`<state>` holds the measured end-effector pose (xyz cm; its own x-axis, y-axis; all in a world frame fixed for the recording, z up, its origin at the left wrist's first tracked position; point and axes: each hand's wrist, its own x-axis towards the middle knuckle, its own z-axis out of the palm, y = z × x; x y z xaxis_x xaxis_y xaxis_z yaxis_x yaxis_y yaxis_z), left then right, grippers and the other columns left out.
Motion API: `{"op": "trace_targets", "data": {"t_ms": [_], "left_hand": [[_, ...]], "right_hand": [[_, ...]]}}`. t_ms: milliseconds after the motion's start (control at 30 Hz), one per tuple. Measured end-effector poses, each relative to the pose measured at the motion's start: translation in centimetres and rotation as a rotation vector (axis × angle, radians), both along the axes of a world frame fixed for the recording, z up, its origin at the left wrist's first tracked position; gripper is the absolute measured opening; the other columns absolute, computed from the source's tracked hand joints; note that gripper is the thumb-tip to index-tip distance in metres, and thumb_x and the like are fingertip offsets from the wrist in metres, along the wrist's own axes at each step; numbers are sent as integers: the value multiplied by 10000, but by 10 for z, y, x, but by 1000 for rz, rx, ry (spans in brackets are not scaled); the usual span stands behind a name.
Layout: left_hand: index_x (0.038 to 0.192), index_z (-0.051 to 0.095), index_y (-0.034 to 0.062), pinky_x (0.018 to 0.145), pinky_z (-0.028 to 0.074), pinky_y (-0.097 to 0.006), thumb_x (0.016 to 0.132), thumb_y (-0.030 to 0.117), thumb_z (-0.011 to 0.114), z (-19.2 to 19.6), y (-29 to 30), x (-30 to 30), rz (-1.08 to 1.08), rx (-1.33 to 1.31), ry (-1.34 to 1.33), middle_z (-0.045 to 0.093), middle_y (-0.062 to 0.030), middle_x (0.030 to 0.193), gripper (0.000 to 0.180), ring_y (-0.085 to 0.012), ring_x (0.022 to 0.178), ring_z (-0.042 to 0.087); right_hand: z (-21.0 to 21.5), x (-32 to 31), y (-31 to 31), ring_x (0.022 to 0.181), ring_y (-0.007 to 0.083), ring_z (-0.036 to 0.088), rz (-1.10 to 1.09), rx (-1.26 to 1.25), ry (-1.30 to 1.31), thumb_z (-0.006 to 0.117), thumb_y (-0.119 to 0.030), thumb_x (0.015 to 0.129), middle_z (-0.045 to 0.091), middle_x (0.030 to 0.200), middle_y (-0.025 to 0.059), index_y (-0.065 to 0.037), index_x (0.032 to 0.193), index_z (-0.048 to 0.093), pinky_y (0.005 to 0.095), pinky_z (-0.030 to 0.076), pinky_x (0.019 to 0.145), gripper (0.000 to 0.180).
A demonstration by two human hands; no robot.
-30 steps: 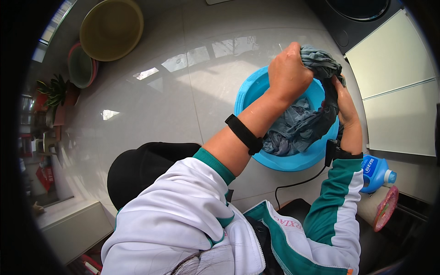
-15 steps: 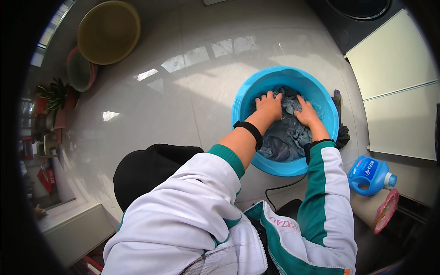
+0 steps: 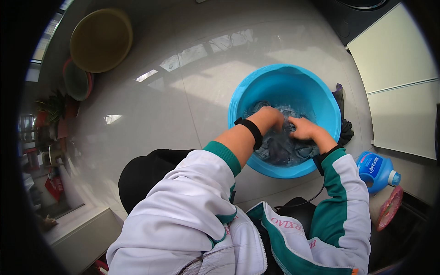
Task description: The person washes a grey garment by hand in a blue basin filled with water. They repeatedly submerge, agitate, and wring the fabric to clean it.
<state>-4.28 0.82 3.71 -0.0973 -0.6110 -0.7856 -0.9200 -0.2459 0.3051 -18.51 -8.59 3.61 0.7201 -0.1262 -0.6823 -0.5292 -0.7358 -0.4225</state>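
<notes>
A blue plastic basin (image 3: 236,98) on the floor holds water and wet dark grey-blue cloth (image 3: 279,149). My left hand (image 3: 274,117) reaches down into the basin, its fingers pointing into the water and hidden from view. Close beside it, my right hand (image 3: 304,129) is closed, its fingers curled on the cloth at the water's surface. Rippled water surrounds both hands. Each wrist wears a black band, and both forearms come from white and green sleeves.
Dark cloth (image 3: 346,133) lies on the floor against the basin's right side. A blue detergent bottle (image 3: 376,170) stands to the right, near white cabinet doors (image 3: 403,110). A tan basin (image 3: 101,40) and a smaller pink-rimmed one (image 3: 77,80) are at the far left.
Both hands have come nearer, from spread fingers on the cloth to pushed down and curled in the water. The cloth sits lower and the water is more stirred.
</notes>
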Motion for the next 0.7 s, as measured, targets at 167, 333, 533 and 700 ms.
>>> {"op": "trace_targets", "data": {"t_ms": [167, 333, 533, 700], "left_hand": [[1116, 684, 136, 834, 512, -417, 727, 295, 697, -15, -4, 0, -69, 54, 52, 673, -90, 1110, 420, -285, 1023, 640], [1142, 668, 130, 844, 510, -417, 753, 282, 653, -28, -8, -4, -27, 84, 96, 667, -98, 1126, 418, -294, 1035, 637], [1108, 657, 81, 885, 480, -438, 810, 258, 600, -27, -3, 2, 205, 61, 112, 630, -137, 1157, 352, -326, 1097, 585], [972, 647, 47, 873, 466, -452, 820, 211, 608, -13, 22, -17, 626, -473, -24, 576, -155, 990, 227, -358, 1046, 543]], "right_hand": [[-13, 6, 4, 1087, 391, 563, 45, 68, 20, 661, -230, 723, 608, 1152, 219, -120, 1283, 481, 458, 454, 916, 598], [-25, 5, 4, 1076, 383, 572, -8, 23, -18, 670, -213, 704, 614, 1144, 210, -140, 1302, 474, 456, 459, 912, 633], [-21, -4, 4, 1024, 355, 600, -463, 132, -107, 663, -145, 676, 640, 1088, 187, -102, 1169, 610, 417, 472, 889, 497], [3, -12, 8, 983, 274, 631, -1122, 252, -458, 593, -9, 664, 659, 1067, 158, -57, 1041, 681, 326, 485, 843, 390]]}}
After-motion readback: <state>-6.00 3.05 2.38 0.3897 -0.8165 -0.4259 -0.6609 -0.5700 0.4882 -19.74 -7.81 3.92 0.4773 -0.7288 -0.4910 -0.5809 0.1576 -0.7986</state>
